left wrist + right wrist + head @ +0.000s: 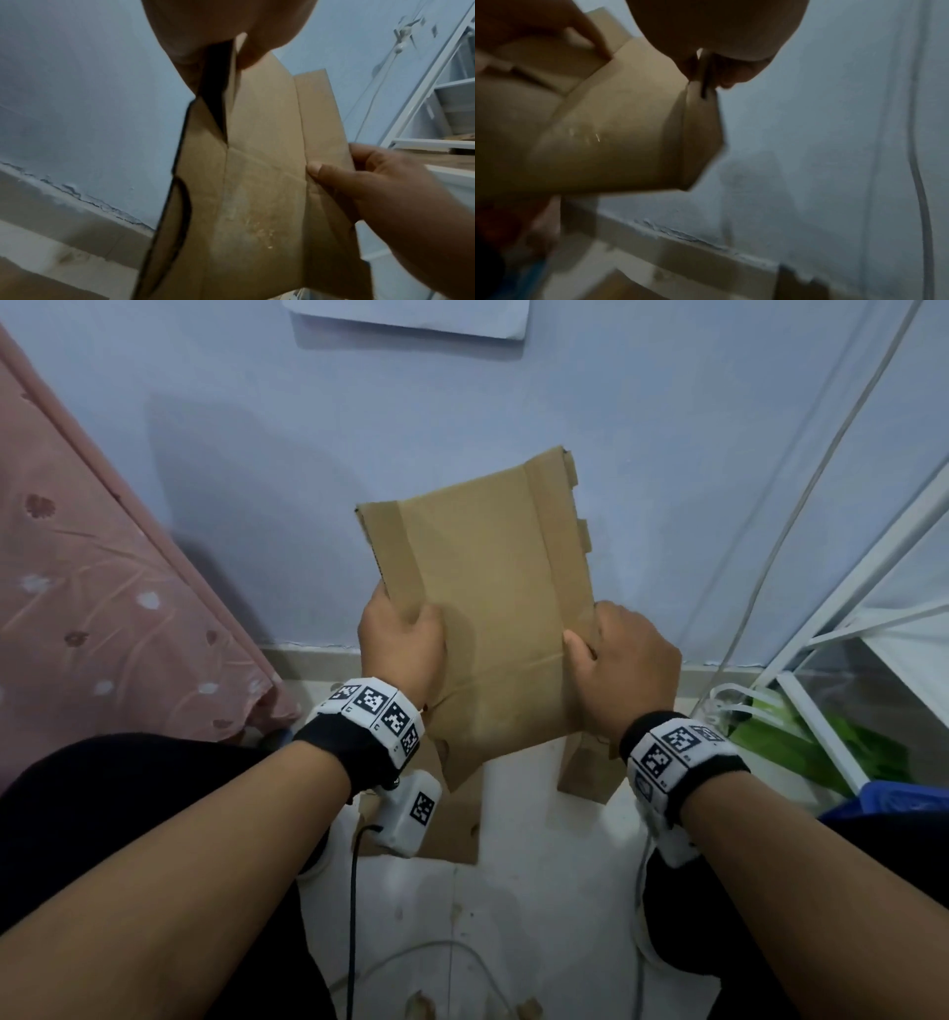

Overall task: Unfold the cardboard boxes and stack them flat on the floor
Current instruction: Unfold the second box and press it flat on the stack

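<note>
Up between both hands, a flattened cardboard box is held off the floor in front of a pale blue wall, its creased panels facing the person and its notched flap edge pointing away from the hands. The left hand grips the box's left edge, thumb on the near face and fingers wrapped behind; from the left wrist view a slit between two panels opens just past that hand's grip. The right hand grips the opposite edge, its thumb pressed along a vertical crease and the fingers curled round the back. The right wrist view, dim and blurred, shows the same edge pinched under that hand. Below the hands, more flat cardboard lies on the white floor, one piece under the left wrist and another piece just inside the right wrist. Both wrists carry bands with black-and-white marker squares, and a small white camera unit hangs under the left one with a black cable trailing down. Left of the left hand hangs a pink flowered curtain. Right of the right hand stands a white metal rack, with something green at its foot and a blue object beside that.
</note>
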The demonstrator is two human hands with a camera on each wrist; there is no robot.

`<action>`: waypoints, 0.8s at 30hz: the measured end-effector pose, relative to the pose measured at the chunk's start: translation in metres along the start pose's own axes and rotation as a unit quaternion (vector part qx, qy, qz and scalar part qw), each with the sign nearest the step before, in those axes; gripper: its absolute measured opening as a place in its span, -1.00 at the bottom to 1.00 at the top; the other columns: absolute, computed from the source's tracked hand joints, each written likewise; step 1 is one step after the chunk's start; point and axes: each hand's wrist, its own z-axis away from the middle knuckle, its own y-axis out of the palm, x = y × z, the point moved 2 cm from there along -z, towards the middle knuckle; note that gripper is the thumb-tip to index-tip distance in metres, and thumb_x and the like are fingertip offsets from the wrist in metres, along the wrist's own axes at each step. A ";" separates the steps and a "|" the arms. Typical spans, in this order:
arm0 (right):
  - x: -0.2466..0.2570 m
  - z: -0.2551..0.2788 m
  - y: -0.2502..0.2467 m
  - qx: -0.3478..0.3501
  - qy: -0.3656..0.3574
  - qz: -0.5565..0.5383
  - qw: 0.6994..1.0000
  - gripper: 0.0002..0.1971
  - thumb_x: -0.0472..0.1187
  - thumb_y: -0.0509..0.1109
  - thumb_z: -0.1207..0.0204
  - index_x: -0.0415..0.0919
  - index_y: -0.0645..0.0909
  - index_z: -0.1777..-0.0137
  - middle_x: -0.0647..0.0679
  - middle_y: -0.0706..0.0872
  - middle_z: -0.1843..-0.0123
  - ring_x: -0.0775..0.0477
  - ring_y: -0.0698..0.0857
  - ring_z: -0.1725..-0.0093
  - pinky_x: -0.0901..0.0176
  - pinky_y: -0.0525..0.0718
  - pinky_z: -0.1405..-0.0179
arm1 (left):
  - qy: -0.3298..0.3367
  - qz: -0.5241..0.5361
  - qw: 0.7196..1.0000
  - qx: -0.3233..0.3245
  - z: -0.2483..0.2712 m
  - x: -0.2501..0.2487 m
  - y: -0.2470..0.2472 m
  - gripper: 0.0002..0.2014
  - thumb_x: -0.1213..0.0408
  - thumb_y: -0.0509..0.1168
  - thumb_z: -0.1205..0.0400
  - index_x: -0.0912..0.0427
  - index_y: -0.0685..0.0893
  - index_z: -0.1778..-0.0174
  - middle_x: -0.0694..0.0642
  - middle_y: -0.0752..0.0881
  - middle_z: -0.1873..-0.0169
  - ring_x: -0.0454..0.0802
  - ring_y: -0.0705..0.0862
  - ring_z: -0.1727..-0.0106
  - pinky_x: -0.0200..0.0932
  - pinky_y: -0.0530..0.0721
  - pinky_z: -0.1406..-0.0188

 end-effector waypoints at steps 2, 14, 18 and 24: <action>-0.006 0.002 0.001 -0.005 0.091 -0.068 0.993 -0.77 0.00 0.34 -0.65 -0.16 0.56 0.11 0.00 0.48 0.16 -0.10 0.50 0.19 0.06 0.48 0.26 | -0.033 0.042 0.998 0.033 -0.002 -0.003 0.001 -0.70 0.59 0.14 -0.51 0.10 0.64 0.24 -0.16 0.67 0.44 -0.20 0.65 0.43 -0.29 0.62 0.38; -0.005 -0.011 -0.002 0.118 0.407 -0.567 0.706 -0.47 0.27 0.17 -0.70 -0.25 0.62 -0.12 -0.31 0.87 0.10 -0.23 0.88 0.09 0.08 0.71 0.39 | -0.040 0.059 0.996 -0.048 -0.031 0.001 -0.010 -0.59 0.63 0.08 -0.48 0.29 0.74 -0.10 0.04 0.73 0.21 -0.18 0.63 0.27 -0.21 0.66 0.11; -0.012 -0.017 -0.007 0.052 0.406 -0.659 0.631 -0.81 -0.22 0.40 -0.57 -0.29 0.72 -0.11 -0.28 0.83 -0.05 -0.27 0.83 0.04 0.16 0.71 0.37 | -0.030 0.185 0.982 -0.018 -0.032 -0.002 -0.011 -0.53 0.76 0.02 -0.56 0.30 0.81 0.12 0.27 0.77 0.04 0.03 0.77 0.06 -0.01 0.80 -0.11; -0.024 -0.025 -0.007 0.062 0.437 -0.656 0.613 -0.77 -0.49 0.29 -0.55 -0.37 0.66 -0.15 -0.26 0.68 -0.02 -0.20 0.69 0.12 0.03 0.77 0.27 | -0.096 0.338 0.934 0.061 -0.034 -0.007 -0.012 -0.81 0.52 0.25 -0.58 0.44 0.78 0.08 0.28 0.73 0.19 0.18 0.77 0.05 -0.09 0.79 0.01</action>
